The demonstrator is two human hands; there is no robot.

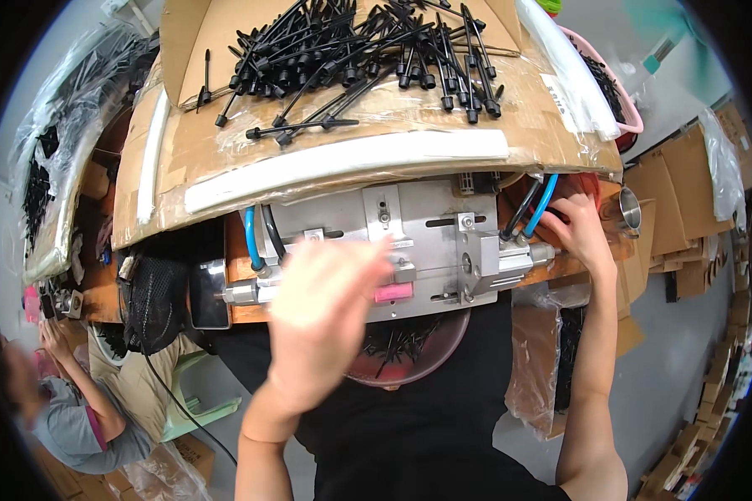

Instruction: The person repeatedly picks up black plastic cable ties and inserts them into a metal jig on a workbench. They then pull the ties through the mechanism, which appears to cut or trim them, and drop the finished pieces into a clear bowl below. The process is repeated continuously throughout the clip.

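My left hand (326, 309), smeared by motion, is over the left middle of a metal clamping fixture (418, 242); its fingers and anything in them cannot be made out. Beside its fingertips a pink piece (393, 293) sits on the fixture. My right hand (575, 227) reaches into a red bowl (589, 188) right of the fixture, fingers curled together and tips hidden; I cannot tell what they hold. A pneumatic cylinder (505, 265) on the fixture is beside that hand, with a blue hose (542, 206) in front of the bowl.
Many black plastic stems (326, 50) lie heaped on a cardboard-covered shelf (251, 154). A tub (455, 346) with black pieces is below the fixture. A metal cup (629, 209) stands at right, a black mesh bag (154, 288) at left. Another person (75, 417) works at far left.
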